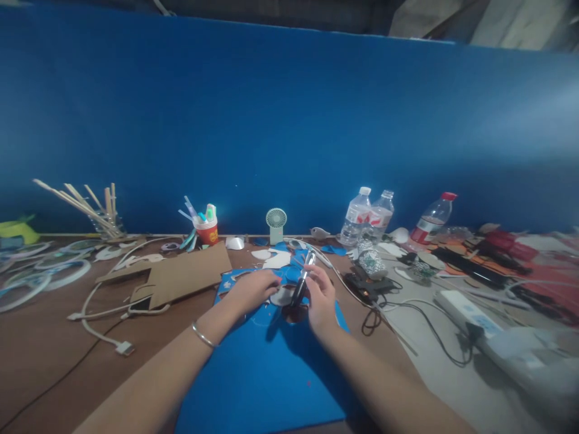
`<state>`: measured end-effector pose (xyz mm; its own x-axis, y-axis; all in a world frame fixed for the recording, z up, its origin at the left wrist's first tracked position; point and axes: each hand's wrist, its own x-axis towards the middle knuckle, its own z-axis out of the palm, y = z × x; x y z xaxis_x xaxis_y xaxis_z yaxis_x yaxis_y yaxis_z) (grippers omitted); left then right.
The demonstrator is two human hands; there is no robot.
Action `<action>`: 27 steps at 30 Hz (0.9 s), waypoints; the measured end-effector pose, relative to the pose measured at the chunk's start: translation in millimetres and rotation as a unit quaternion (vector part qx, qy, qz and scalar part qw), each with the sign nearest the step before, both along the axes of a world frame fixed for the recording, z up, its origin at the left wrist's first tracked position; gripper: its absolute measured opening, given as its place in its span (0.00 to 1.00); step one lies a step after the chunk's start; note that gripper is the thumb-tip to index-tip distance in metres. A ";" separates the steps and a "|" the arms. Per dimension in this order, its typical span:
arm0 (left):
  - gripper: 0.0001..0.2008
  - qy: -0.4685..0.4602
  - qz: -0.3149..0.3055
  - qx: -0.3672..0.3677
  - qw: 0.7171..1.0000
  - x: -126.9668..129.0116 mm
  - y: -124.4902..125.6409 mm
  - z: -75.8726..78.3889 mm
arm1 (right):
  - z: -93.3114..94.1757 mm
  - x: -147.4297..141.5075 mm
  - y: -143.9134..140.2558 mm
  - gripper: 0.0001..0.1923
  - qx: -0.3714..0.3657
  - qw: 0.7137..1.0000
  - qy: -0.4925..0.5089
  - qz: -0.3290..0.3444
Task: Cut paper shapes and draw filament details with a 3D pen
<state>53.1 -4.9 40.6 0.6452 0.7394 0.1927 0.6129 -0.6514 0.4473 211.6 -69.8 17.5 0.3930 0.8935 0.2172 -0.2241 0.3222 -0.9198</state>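
My right hand [320, 295] is closed around a black-and-silver pen-shaped tool [304, 280], held at a slant over the blue board [253, 386]. Its exact kind is unclear. To the left, my left hand [254, 290] has its fingers curled together, tips close to the tool and a white rounded piece [282, 296]; whatever they pinch is hidden. A dark brown round piece [295, 314] lies under the tool's lower end. Blue and white cut scraps [277, 260] cover the far part of the board.
Cardboard [190, 277] and a white cable [97, 334] lie left. Behind stand a red cup [207, 232] of pens, a small fan [275, 224] and plastic bottles [356, 217]. Cords, a power strip [470, 313] and clutter spread right. A blue partition [289, 120] closes the back.
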 end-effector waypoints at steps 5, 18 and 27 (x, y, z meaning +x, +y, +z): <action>0.11 -0.041 0.065 0.016 0.997 -8.1 0.8 8.9 | -0.6 1.2 0.3 0.12 -0.006 1.000 -0.015 -0.008; 0.09 -0.027 0.086 -0.037 0.995 -19.4 -41.5 -14.3 | -12.6 -3.3 7.9 0.17 -0.036 0.999 0.007 0.022; 0.16 -0.083 0.056 -0.045 0.994 -19.3 -53.3 1.9 | -5.6 -7.4 -2.7 0.14 -0.046 0.986 0.006 0.161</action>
